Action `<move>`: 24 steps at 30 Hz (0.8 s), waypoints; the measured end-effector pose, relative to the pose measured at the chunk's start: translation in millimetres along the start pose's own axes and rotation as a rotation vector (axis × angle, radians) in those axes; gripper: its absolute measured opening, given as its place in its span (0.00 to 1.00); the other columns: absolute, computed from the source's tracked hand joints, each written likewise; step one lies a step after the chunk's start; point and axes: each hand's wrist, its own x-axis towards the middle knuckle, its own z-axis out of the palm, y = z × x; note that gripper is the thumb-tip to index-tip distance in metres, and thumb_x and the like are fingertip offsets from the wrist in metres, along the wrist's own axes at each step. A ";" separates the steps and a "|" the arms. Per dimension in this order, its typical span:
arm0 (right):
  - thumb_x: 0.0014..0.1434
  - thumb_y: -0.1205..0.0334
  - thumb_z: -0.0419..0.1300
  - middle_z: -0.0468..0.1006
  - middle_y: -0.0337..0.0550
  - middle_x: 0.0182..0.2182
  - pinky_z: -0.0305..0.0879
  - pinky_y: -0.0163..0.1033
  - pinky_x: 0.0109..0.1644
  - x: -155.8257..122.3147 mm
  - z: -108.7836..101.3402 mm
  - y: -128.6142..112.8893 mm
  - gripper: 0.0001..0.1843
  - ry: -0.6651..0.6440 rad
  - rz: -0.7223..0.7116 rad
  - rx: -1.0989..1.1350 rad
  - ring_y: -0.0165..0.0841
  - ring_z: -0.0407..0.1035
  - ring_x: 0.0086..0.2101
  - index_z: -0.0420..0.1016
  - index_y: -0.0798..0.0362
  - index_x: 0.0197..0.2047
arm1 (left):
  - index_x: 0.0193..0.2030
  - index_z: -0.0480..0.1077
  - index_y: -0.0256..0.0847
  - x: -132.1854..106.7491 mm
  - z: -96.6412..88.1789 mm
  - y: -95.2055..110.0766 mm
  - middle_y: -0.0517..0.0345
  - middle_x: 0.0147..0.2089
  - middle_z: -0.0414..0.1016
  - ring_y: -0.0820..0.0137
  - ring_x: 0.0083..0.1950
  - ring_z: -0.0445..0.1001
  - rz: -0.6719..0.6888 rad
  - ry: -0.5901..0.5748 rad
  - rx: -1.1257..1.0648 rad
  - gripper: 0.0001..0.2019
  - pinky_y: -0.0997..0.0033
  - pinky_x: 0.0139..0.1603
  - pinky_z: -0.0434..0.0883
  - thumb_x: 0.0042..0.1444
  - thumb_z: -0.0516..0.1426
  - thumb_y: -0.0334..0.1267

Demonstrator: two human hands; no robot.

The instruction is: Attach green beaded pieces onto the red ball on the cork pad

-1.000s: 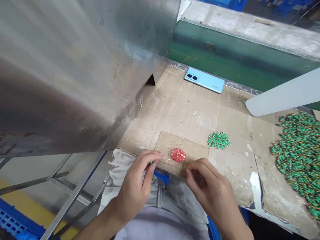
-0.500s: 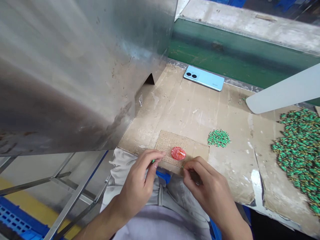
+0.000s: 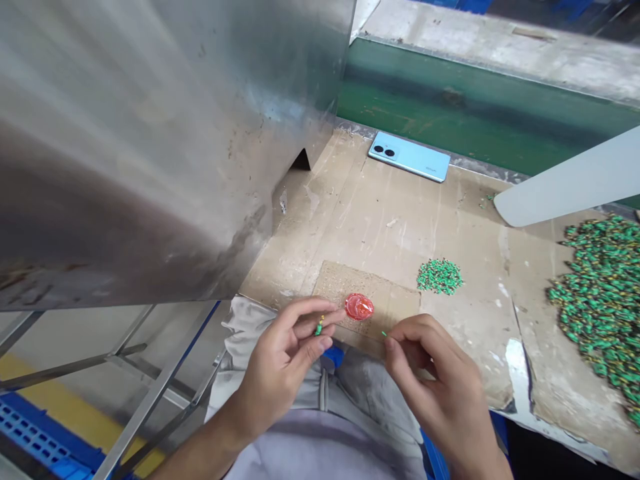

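My left hand pinches a small green part with a yellow tip between thumb and fingers, just off the table's near edge. My right hand is closed in a pinch on a tiny green piece that sticks out at its fingertips. Between the two hands, on a rough brown pad, lies a red round lid. A small heap of green parts lies beyond my right hand.
A big sheet-metal housing fills the left. A light-blue phone lies at the back of the cardboard-covered table, before a green belt. A large pile of green parts lies right, under a white chute.
My hands have drawn slightly apart. The left hand turned so the green and yellow part shows at its fingertips; the right hand shifted a little right, its piece still pinched.
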 end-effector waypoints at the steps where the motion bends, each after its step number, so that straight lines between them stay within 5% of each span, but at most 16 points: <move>1: 0.72 0.70 0.59 0.71 0.35 0.31 0.59 0.34 0.27 -0.7 -0.7 -1.0 0.08 0.022 -0.004 0.016 0.27 0.62 0.26 0.71 0.49 0.39 | 0.57 0.80 0.53 1.0 0.2 2.6 0.59 0.60 0.79 0.68 0.63 0.82 -0.013 -0.020 -0.017 0.15 0.77 0.63 0.79 0.71 0.62 0.29; 7: 0.72 0.71 0.58 0.70 0.38 0.32 0.63 0.35 0.31 -10.1 4.7 -5.3 0.08 0.095 -0.005 0.194 0.31 0.67 0.31 0.71 0.48 0.42 | 0.48 0.88 0.48 3.3 1.9 10.8 0.54 0.49 0.81 0.70 0.53 0.84 -0.022 -0.085 0.045 0.08 0.80 0.51 0.81 0.69 0.65 0.34; 12: 0.71 0.72 0.58 0.70 0.39 0.32 0.64 0.36 0.31 -10.6 13.3 -13.3 0.09 0.089 -0.030 0.275 0.32 0.67 0.32 0.72 0.48 0.42 | 0.49 0.87 0.46 1.9 7.6 7.1 0.56 0.38 0.87 0.74 0.34 0.83 -0.191 -0.037 -0.171 0.07 0.80 0.37 0.80 0.65 0.70 0.39; 15: 0.71 0.72 0.58 0.71 0.38 0.32 0.64 0.36 0.31 -9.7 17.5 -16.4 0.09 0.076 -0.026 0.285 0.32 0.68 0.31 0.72 0.47 0.42 | 0.46 0.87 0.40 2.7 9.6 4.0 0.53 0.35 0.88 0.73 0.31 0.83 -0.251 -0.050 -0.263 0.09 0.80 0.30 0.78 0.65 0.70 0.42; 24: 0.71 0.73 0.60 0.71 0.38 0.32 0.65 0.36 0.32 -10.8 19.0 -14.6 0.09 0.092 0.000 0.316 0.32 0.69 0.32 0.73 0.47 0.42 | 0.48 0.85 0.42 1.8 9.4 4.2 0.54 0.41 0.89 0.72 0.38 0.87 -0.321 -0.098 -0.307 0.08 0.79 0.41 0.82 0.63 0.71 0.38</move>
